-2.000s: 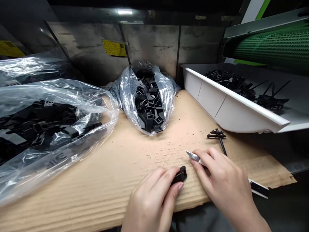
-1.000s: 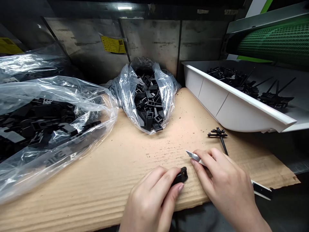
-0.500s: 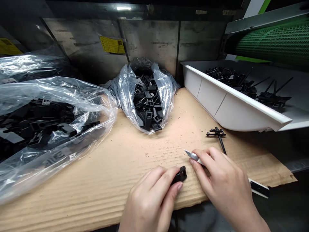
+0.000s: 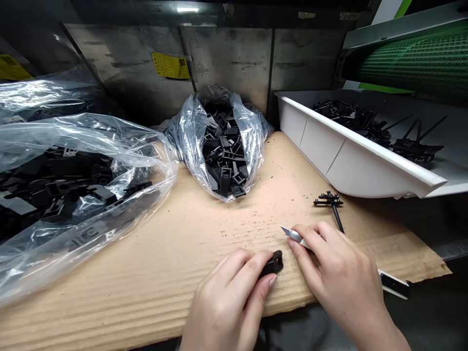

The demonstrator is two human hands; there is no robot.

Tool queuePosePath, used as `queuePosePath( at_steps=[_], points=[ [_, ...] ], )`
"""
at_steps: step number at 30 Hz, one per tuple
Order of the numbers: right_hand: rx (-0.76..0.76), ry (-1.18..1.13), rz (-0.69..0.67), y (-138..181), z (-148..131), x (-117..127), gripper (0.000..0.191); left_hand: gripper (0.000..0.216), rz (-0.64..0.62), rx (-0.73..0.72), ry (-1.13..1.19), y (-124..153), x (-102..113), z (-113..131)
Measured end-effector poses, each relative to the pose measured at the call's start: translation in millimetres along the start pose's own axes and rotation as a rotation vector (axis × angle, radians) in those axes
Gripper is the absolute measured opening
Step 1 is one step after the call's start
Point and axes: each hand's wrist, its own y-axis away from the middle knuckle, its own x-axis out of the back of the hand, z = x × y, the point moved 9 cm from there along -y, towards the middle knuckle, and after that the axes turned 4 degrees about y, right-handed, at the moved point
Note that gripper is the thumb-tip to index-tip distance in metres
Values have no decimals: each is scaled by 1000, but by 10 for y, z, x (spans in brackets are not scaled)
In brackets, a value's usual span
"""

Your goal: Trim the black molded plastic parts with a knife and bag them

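Observation:
Near the front edge of the cardboard, my left hand (image 4: 228, 297) pinches a small black plastic part (image 4: 273, 264) between thumb and fingers; its rear portion is hidden by them. To the right, my right hand (image 4: 338, 275) is closed round a utility knife (image 4: 394, 284). The knife's pointed blade (image 4: 290, 233) sticks out past my fingertips towards the upper left, apart from the part. Its white and black handle end shows beyond my palm. Just behind my right hand lies a black plastic sprue (image 4: 331, 201) with a thin stem.
A clear bag (image 4: 250, 126) of black parts stands at the back middle, with a larger bag (image 4: 98, 239) of parts at left. A white bin (image 4: 321, 141) holding black sprues is at right, under a green conveyor belt (image 4: 409, 61). The cardboard sheet (image 4: 153, 287) covers the table.
Almost nothing differs. Both hands keep their holds and places, while the whole view has shifted very slightly.

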Motion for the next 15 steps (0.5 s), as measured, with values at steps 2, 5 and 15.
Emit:
queuePosePath(
  at_steps=[2, 5, 15],
  points=[
    [-3, 2, 3, 2, -1, 6, 24, 25, 0, 2, -2, -4, -3, 1],
    [0, 4, 0, 8, -2, 14, 24, 25, -1, 5, 3, 0, -6, 3],
    [-2, 18, -2, 2, -1, 7, 26, 24, -2, 7, 3, -20, -16, 11]
  ],
)
